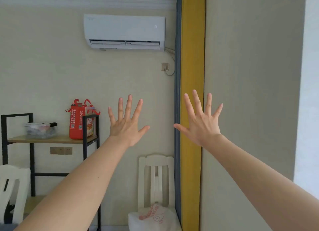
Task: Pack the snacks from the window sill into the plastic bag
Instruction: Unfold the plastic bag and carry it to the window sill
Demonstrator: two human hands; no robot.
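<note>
Bare left hand (126,123); right hand (201,123) (both spread)

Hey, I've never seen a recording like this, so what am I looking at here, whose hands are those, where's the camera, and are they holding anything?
There is one picture, taken by a wide-angle camera worn on a person's head, so you see their own arms reaching forward. The left hand and the right hand are raised in the air with fingers spread, holding nothing. Behind them is a wall with an air conditioner and a yellow curtain. A black shelf carries a red bag and a clear container. Low down, a white plastic bag lies on a white chair. No window sill or snacks show.
</note>
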